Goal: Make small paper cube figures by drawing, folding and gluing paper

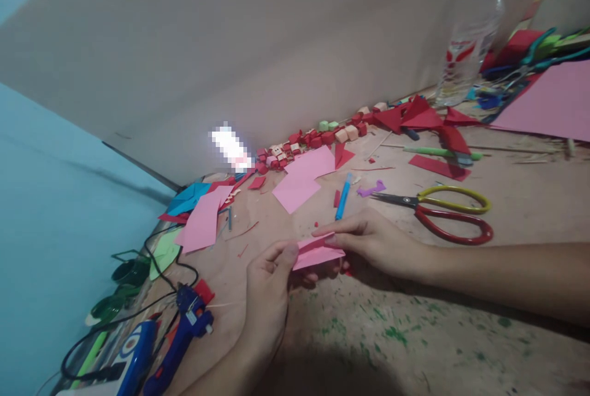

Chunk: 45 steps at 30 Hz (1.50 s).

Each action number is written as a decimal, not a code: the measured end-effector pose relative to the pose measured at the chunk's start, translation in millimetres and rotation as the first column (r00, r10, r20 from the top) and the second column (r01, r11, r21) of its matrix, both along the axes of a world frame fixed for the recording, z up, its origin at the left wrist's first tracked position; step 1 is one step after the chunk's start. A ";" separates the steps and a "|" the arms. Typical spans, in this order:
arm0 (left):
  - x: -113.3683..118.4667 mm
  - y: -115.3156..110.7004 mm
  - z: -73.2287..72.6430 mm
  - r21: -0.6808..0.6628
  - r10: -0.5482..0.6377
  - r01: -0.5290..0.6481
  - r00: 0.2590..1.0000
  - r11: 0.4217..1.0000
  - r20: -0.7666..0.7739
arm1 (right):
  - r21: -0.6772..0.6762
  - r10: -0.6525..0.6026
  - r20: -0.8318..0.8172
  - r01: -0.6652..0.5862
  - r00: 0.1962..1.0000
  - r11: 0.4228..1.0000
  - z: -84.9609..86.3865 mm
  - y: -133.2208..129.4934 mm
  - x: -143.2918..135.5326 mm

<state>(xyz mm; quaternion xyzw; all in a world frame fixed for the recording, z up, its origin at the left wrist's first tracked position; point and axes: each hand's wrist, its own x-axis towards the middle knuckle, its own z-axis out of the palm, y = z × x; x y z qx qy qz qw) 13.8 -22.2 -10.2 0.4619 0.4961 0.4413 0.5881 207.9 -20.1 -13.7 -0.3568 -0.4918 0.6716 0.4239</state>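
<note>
A small folded piece of pink paper (318, 253) is held between both hands, above the table. My left hand (273, 276) pinches its left end, thumb on top. On the paper's right end, my right hand (369, 241) grips with the thumb over the fold and the index finger along the far edge. Just beyond the right hand lies a blue pen-like stick (343, 196). Scissors (428, 205) with one yellow and one red handle lie behind the right forearm, their blades pointing left. Part of the fingers under the paper is hidden.
A blue glue gun (184, 328) with a black cord lies at the left. Pink sheets (299, 181) and small red folded blocks (308, 139) line the back. A clear plastic bottle (470, 45) stands at the back right. Green flecks mark the table (415, 347) in front.
</note>
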 end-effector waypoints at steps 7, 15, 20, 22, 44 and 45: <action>2.3 0.1 2.3 -0.001 0.019 -0.019 1.000 1.000 0.020 | -0.085 -0.042 -0.031 0.039 0.999 0.996 4.5 1.5 2.7; 0.6 -2.0 2.3 0.040 0.047 -0.046 0.998 0.998 -0.033 | -0.115 0.002 -0.067 -0.009 0.998 0.993 4.5 0.5 2.6; -0.7 -3.2 1.1 0.081 0.038 -0.033 0.998 0.996 -0.056 | -0.151 0.007 -0.102 -0.022 0.995 0.988 4.6 2.2 1.7; -1.0 -2.8 1.1 0.100 0.036 -0.028 0.996 0.995 -0.077 | -0.157 0.009 -0.101 -0.025 0.995 0.987 3.9 3.1 2.3; -1.7 -2.0 0.2 0.108 -0.037 0.046 0.996 0.993 -0.086 | -0.118 0.010 0.011 -0.009 1.000 0.993 7.9 1.7 1.3; -1.6 -2.1 0.3 0.102 -0.037 0.046 0.996 0.994 -0.082 | -0.113 0.014 0.015 -0.012 1.000 0.994 8.1 1.7 1.4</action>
